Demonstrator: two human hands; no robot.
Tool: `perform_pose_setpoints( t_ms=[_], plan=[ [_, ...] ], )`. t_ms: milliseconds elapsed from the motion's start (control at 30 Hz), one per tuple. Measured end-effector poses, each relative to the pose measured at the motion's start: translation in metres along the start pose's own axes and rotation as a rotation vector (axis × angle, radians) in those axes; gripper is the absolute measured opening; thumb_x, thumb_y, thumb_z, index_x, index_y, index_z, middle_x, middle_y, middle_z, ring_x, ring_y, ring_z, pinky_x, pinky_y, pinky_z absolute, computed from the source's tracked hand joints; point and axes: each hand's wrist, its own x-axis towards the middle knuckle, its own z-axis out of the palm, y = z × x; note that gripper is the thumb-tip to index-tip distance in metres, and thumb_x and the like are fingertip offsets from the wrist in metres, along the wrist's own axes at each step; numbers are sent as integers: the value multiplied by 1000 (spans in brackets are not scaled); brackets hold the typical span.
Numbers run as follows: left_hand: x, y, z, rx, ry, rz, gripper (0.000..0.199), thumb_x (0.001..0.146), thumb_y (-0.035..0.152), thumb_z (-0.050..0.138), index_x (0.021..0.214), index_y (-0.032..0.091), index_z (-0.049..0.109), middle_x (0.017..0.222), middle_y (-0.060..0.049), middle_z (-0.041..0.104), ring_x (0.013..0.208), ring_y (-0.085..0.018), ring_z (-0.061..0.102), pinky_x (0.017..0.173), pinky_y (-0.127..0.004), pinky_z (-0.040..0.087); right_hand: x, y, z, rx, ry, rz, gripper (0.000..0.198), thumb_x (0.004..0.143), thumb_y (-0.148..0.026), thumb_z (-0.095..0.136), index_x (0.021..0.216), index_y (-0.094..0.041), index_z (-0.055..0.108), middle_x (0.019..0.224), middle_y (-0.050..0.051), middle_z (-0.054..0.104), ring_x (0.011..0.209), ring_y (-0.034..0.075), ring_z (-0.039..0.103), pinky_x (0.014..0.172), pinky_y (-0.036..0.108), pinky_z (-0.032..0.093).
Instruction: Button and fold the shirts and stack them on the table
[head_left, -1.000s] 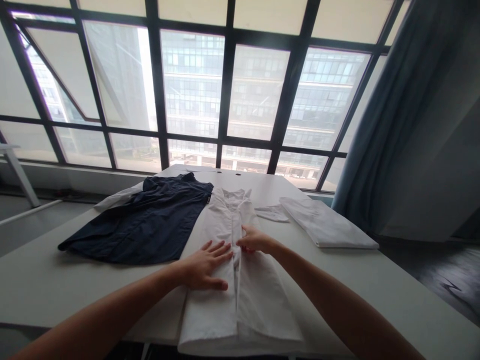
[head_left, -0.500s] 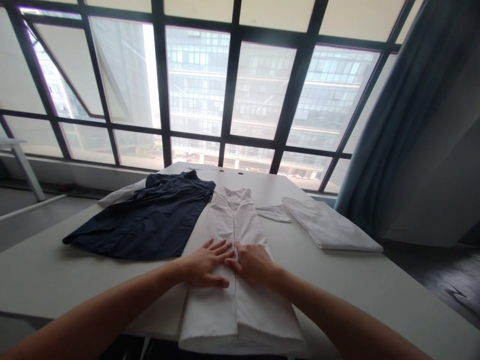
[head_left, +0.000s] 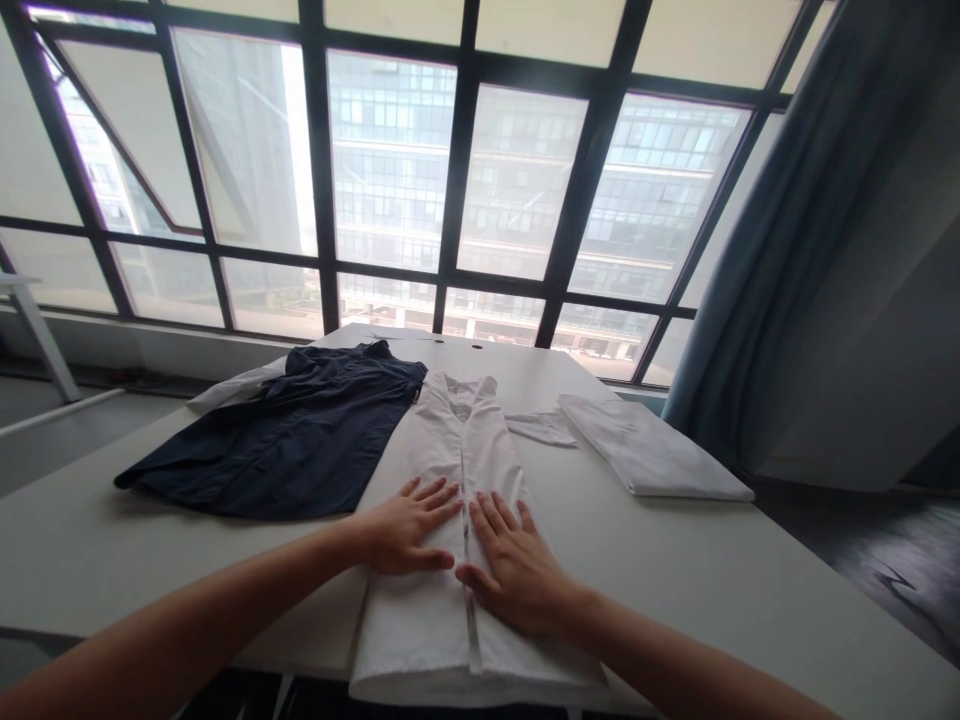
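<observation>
While both my hands, left hand [head_left: 409, 525] and right hand [head_left: 517, 570], lie flat with fingers spread, gripping nothing, on the white shirt [head_left: 465, 530] at the surface's near edge, I'd press evenly outward.

Flat hands [head_left: 465, 545] on white shirt [head_left: 461, 470]
</observation>
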Motion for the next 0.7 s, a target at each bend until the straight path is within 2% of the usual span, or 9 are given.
perform_pose_setpoints(
  t_ms=[100,167,233,333,433,500,567,633,700],
  plan=[
    [-1,7,-4,-3,14,18,86,92,70,43,158,20,20,161,-17,18,149,-37,11,120,-57,8,4,2,3,22,5,4,90,94,-70,25,158,-8,14,163,16,8,152,34,4,120,57,0],
    [0,12,-6,-9,35,46,85,92,69,43,158,21,20,161,-17,18,150,-35,12,120,-56,9,9,10,3,46,5,4,85,96,-67,23,158,-9,18,163,15,11,152,32,7,120,55,4],
    [1,18,-7,-14,27,79,87,90,70,47,158,21,22,161,-17,18,150,-36,13,119,-58,9,16,22,1,60,50,29,74,100,-58,22,157,-11,25,163,14,17,152,28,12,121,50,9],
    [3,24,-7,-18,-24,141,87,87,71,51,157,23,27,161,-16,19,149,-37,12,117,-63,7,27,42,-2,23,129,72,65,101,-47,26,156,-13,30,162,14,21,151,25,15,121,47,9],
    [0,32,-7,-21,-45,169,83,88,70,50,155,26,30,161,-15,21,149,-39,12,116,-64,6,33,52,-7,0,78,119,67,100,-49,29,156,-12,28,162,14,20,151,27,15,120,50,12],
    [-4,39,-7,-14,-72,160,86,87,71,50,156,24,30,161,-16,19,148,-41,13,115,-66,8,32,51,-15,-24,44,117,67,98,-51,34,153,-12,36,160,16,28,148,30,24,117,50,20],
    [-8,46,-9,-10,-81,175,89,85,73,51,155,22,31,161,-17,18,147,-43,17,115,-66,14,31,49,-26,-53,34,86,60,94,-52,46,141,-15,54,148,18,48,136,34,45,109,47,32],
    [-7,48,-14,-48,-45,227,83,85,72,52,151,23,40,158,-16,32,143,-41,31,115,-58,26,36,51,-39,-36,40,82,47,91,-49,51,122,-18,68,126,16,67,114,32,62,97,40,43],
    [1,41,-20,-112,32,251,68,91,65,49,143,22,51,144,-14,53,131,-33,51,110,-46,39,52,59,-49,-5,98,90,40,93,-45,50,112,-17,72,113,15,72,102,28,67,90,35,46]
  ],
)
